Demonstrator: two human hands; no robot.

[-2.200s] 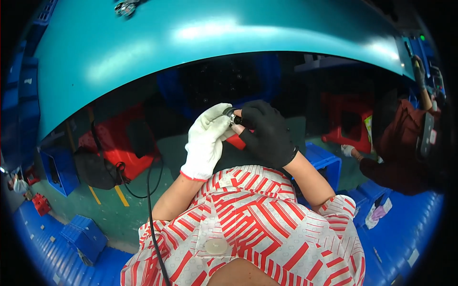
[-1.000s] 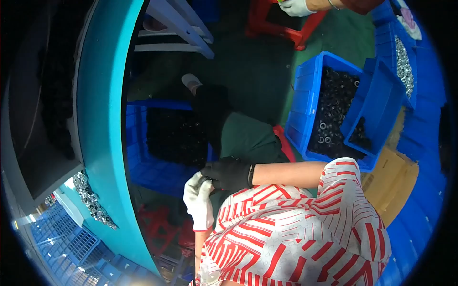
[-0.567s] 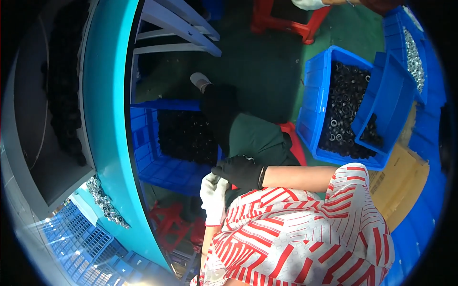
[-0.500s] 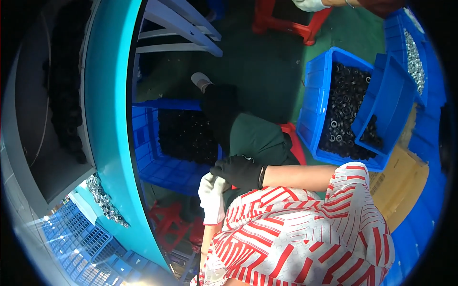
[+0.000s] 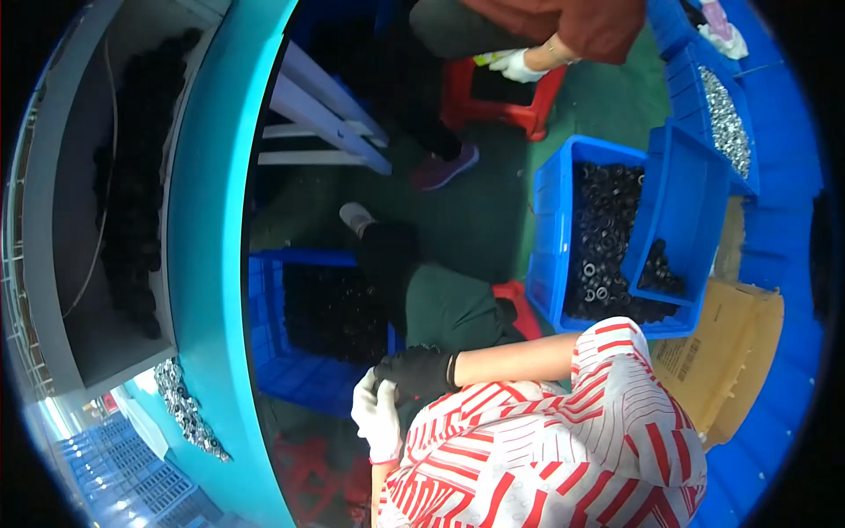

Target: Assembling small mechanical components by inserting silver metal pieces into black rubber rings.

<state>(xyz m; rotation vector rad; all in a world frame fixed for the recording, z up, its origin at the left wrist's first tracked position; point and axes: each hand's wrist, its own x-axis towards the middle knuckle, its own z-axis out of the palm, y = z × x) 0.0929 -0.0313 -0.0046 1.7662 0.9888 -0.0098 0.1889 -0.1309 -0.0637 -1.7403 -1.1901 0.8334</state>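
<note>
My left hand (image 5: 378,421), in a white glove, meets my right hand (image 5: 417,373), in a black glove, just in front of my striped shirt (image 5: 528,440). The fingertips of both are closed and pressed together. Whatever lies between them is hidden by the fingers. Just beyond my hands stands a blue crate (image 5: 321,387) filled with small black parts (image 5: 330,308). My right forearm (image 5: 515,358) reaches in from the right, bent across my body.
A teal table (image 5: 207,264) runs along the left, bearing shiny metal parts (image 5: 187,409) and a grey bin (image 5: 75,348). Right: a blue bin (image 5: 550,238) of black rings, a tilted blue tray (image 5: 695,189), cardboard (image 5: 731,352). Beyond, a person's white-gloved hand (image 5: 515,66) above a red stool (image 5: 537,119).
The view has shifted, so more of the other person now shows at the top, along with a dark red shoe. My hands stay pressed together.
</note>
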